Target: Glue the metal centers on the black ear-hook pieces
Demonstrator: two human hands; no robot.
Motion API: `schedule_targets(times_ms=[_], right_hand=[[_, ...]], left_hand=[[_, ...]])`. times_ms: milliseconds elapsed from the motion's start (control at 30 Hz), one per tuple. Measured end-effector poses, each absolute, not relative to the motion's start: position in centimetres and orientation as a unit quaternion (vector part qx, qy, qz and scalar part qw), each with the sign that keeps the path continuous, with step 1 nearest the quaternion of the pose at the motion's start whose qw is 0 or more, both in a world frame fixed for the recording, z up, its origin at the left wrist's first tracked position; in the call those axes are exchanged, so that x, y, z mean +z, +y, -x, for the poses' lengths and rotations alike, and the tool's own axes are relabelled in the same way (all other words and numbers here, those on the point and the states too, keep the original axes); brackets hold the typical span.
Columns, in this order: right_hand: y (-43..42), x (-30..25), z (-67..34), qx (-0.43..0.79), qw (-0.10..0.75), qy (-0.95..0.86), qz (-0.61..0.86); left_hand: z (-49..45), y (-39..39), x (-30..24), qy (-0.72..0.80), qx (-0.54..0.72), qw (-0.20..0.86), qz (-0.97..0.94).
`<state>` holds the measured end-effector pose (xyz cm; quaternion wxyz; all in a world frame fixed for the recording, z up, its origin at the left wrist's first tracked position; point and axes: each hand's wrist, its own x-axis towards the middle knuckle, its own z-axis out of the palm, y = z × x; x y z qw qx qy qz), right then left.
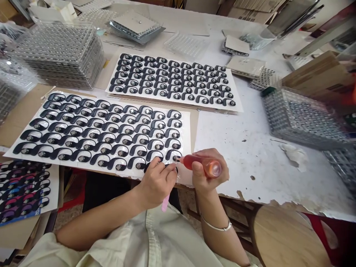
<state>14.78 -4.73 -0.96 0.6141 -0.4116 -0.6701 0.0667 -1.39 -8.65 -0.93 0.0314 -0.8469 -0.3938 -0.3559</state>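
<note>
My right hand [207, 172] is shut on a small orange squeeze bottle [201, 165] with a fine metal tip. The tip sits at a black ear-hook piece [172, 155] in the front row of a white backing sheet [187, 137]. My left hand [157, 181] rests over the sheet's lower edge and covers another black piece, pinching it with its fingers. A pink stick [165, 203] pokes out below that palm. Several rows of black ear-hook pieces with shiny round ends [119, 163] fill the sheet.
A second sheet of black pieces [172, 79] lies beyond on the white table [250, 159]. Stacked clear trays [58, 55] stand at the far left, and a wire-like tray stack [303, 118] at the right. Coloured pieces [22, 189] lie at the lower left; a round wooden stool [289, 237] sits below the table edge.
</note>
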Motion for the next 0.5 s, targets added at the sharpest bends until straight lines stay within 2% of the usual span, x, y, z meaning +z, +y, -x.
schedule_targets(times_ms=[500], right_hand=[[-4.5,-0.98,-14.63,0.036,0.614,-0.675,0.408]], left_hand=[[1.39,-8.79,-1.05,-0.397,-0.361,0.016,0.844]])
